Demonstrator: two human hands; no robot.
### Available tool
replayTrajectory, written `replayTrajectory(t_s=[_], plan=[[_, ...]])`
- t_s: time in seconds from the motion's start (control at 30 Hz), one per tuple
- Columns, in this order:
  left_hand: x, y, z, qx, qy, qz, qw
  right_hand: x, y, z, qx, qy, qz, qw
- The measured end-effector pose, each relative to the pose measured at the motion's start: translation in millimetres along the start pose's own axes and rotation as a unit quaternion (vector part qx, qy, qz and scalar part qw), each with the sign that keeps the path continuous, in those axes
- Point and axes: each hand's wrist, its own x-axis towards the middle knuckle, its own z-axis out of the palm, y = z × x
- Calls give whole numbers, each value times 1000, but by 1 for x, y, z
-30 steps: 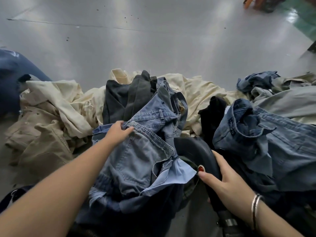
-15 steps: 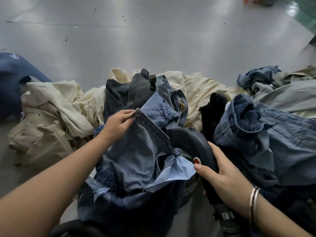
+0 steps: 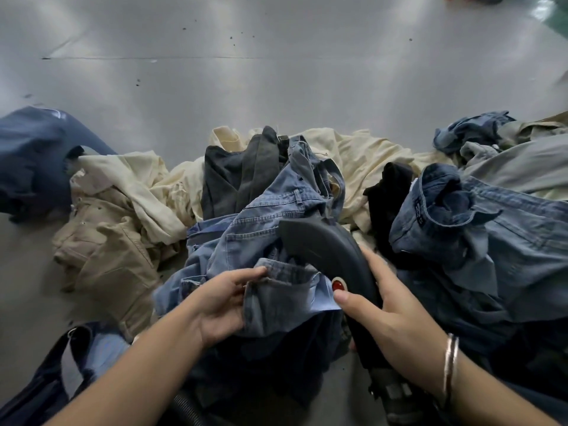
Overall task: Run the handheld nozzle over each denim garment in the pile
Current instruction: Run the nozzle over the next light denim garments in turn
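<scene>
The right hand point(image 3: 396, 315) grips the dark nozzle point(image 3: 329, 253), fingers wrapped round its curved body and the thumb lying just beside its red button point(image 3: 337, 285). The nozzle's wide head points far and left, resting on the light blue jeans point(image 3: 261, 222) at the middle of the pile. The left hand point(image 3: 221, 305) pinches a folded edge of those jeans near the nozzle, thumb on top and fingers beneath the cloth. A darker denim garment point(image 3: 479, 229) lies bunched just right of the nozzle. Cream cloth point(image 3: 362, 158) spreads behind the jeans, with a dark grey garment point(image 3: 236, 176) on it. Tan trousers point(image 3: 107, 238) lie at the left, and a navy garment point(image 3: 33, 155) at far left. All of it rests on a grey floor point(image 3: 276, 72). A ribbed hose point(image 3: 187, 404) shows at the near edge, and a bangle point(image 3: 450, 361) circles the right wrist.
</scene>
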Motion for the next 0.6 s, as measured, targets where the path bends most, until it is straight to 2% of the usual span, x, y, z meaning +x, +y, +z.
replayTrajectory(t_s=[0.13,0.27,0.43,0.6], plan=[[-3,6,0,-142,-28,45,988,4,-7,-8,20,48,17,999],[-1,7,5,-218,-49,90,971,0,-27,-4,102,4,46,994],[-1,-5,15,-169,-83,136,973,-8,-29,17,130,-72,105,983],[-3,-15,9,-124,-86,161,975,4,-15,18,174,-47,171,969]])
